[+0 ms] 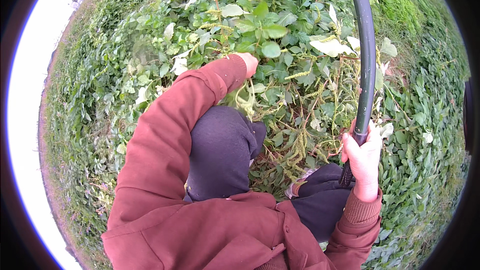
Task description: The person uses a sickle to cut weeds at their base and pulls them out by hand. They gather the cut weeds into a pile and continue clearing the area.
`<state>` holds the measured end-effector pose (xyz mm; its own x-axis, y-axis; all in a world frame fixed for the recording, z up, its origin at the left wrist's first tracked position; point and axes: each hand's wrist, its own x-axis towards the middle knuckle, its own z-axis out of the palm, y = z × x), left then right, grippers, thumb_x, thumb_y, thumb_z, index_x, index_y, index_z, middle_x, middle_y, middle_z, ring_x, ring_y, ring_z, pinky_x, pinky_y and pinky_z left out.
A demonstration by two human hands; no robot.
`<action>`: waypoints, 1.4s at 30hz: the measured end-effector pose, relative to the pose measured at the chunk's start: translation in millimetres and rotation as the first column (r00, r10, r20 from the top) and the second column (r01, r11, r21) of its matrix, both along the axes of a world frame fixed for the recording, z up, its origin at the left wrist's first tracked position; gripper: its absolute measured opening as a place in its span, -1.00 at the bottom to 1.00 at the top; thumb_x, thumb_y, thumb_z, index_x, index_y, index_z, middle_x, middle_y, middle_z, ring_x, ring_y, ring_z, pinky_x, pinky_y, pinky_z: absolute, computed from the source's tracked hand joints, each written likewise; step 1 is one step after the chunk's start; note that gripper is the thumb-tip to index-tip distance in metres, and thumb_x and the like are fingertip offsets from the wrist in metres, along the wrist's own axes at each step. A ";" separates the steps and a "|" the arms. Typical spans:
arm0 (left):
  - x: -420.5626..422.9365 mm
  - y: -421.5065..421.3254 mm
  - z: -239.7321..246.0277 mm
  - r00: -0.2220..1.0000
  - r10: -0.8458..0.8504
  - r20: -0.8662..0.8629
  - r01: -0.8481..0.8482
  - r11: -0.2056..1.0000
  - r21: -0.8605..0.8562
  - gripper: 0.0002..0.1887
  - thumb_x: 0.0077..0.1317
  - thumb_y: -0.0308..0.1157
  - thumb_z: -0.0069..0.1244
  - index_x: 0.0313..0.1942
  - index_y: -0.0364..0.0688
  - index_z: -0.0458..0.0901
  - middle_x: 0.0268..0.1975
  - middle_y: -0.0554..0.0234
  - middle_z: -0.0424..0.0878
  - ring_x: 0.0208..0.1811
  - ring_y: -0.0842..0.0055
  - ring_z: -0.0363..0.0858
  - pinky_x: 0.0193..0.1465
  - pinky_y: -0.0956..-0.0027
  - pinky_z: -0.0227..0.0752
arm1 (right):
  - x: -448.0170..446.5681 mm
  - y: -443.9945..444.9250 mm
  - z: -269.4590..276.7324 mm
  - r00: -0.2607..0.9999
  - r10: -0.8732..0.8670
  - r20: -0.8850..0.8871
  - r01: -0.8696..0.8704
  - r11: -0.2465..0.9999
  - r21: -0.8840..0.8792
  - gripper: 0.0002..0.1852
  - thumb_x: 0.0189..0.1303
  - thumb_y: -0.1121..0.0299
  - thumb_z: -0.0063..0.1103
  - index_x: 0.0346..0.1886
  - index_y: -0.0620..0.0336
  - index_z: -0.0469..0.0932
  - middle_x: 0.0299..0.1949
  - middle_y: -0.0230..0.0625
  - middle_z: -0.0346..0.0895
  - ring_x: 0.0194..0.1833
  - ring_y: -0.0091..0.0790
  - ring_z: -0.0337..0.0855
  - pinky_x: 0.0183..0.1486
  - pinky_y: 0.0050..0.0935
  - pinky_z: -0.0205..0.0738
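Note:
My left hand [250, 63] is closed in a fist above my knee, seen mostly from the back of the wrist. It grips a leafy green plant [262, 32]; leaves stand out above the fist and pale stems [246, 101] hang below, slightly blurred. At the right, my right hand [362, 153] is wrapped around a long dark pole [365, 56], close to its ribbed black grip [347, 174]. The pole runs up past the top of the picture, so its far end is hidden. It looks bent through the lens.
Dense leafy plants [105, 63] surround me. Flowering weed spikes [300, 146] and reddish stems lie tangled before my knees. My bent legs in dark trousers [219, 150] are close below, with part of a shoe [298, 185] between plants. Grass [397, 3] grows at the upper right.

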<state>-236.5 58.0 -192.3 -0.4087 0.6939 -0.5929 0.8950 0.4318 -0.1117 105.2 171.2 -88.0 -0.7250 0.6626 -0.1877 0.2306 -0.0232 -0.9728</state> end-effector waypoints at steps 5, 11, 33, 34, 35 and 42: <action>-37.8 -18.8 -37.8 0.977 -0.214 -0.018 0.196 0.924 -0.328 -0.58 0.13 -0.53 -0.05 0.05 -0.14 0.56 -0.25 -0.03 0.68 -0.20 0.15 0.66 -0.14 0.21 0.55 | 1.5 3.7 -3.1 1.000 0.016 0.012 -0.015 0.999 -0.042 -0.84 0.04 0.58 0.13 -0.32 0.27 0.37 -0.61 -0.44 0.40 -0.72 -0.67 0.35 -0.67 -0.67 0.27; -135.9 -60.0 -4.6 0.642 0.534 0.550 -0.665 0.745 0.052 -0.53 0.12 -0.70 -0.16 0.02 -0.12 0.58 -0.39 0.23 0.66 -0.58 0.68 0.55 -0.57 0.58 0.39 | -3.5 10.0 -6.7 0.999 0.011 0.039 -0.008 0.998 -0.069 -0.84 0.05 0.58 0.13 -0.32 0.27 0.37 -0.61 -0.45 0.39 -0.71 -0.68 0.36 -0.67 -0.67 0.27; -159.2 -180.9 -110.5 0.781 0.391 -0.488 0.023 0.762 0.647 -0.80 0.22 -0.42 -0.15 -0.15 -0.11 0.51 -0.18 0.19 0.52 -0.09 0.28 0.47 -0.03 0.21 0.37 | -11.3 15.8 -23.7 0.991 -0.009 0.136 0.023 0.995 -0.102 -0.79 0.05 0.65 0.13 -0.23 0.30 0.38 -0.58 -0.46 0.40 -0.72 -0.70 0.38 -0.70 -0.70 0.28; -155.4 -179.1 -111.8 0.769 0.300 -0.564 0.158 0.766 0.623 -0.81 0.21 -0.42 -0.15 -0.17 -0.10 0.51 -0.18 0.22 0.52 -0.06 0.29 0.46 -0.02 0.21 0.35 | -10.6 15.4 -23.1 0.991 -0.014 0.133 0.028 0.994 -0.102 -0.79 0.05 0.65 0.13 -0.24 0.30 0.38 -0.58 -0.46 0.41 -0.72 -0.70 0.38 -0.70 -0.70 0.28; -152.5 -177.0 -112.7 0.736 0.195 -0.648 0.317 0.747 0.584 -0.81 0.20 -0.43 -0.15 -0.18 -0.09 0.51 -0.18 0.25 0.51 -0.04 0.30 0.44 0.00 0.21 0.33 | -9.9 15.4 -22.4 0.990 -0.025 0.140 0.039 0.994 -0.099 -0.80 0.05 0.64 0.13 -0.25 0.30 0.38 -0.58 -0.46 0.41 -0.72 -0.70 0.38 -0.70 -0.70 0.28; -162.4 -140.3 -113.2 0.689 0.088 -0.720 0.118 0.966 0.231 -0.79 0.15 -0.35 -0.10 -0.19 -0.05 0.55 -0.23 0.30 0.49 -0.05 0.37 0.43 -0.05 0.24 0.34 | -1.9 14.6 -17.0 0.988 -0.037 0.148 0.051 0.994 -0.095 -0.78 0.02 0.61 0.18 -0.25 0.29 0.40 -0.60 -0.50 0.43 -0.72 -0.72 0.37 -0.68 -0.71 0.25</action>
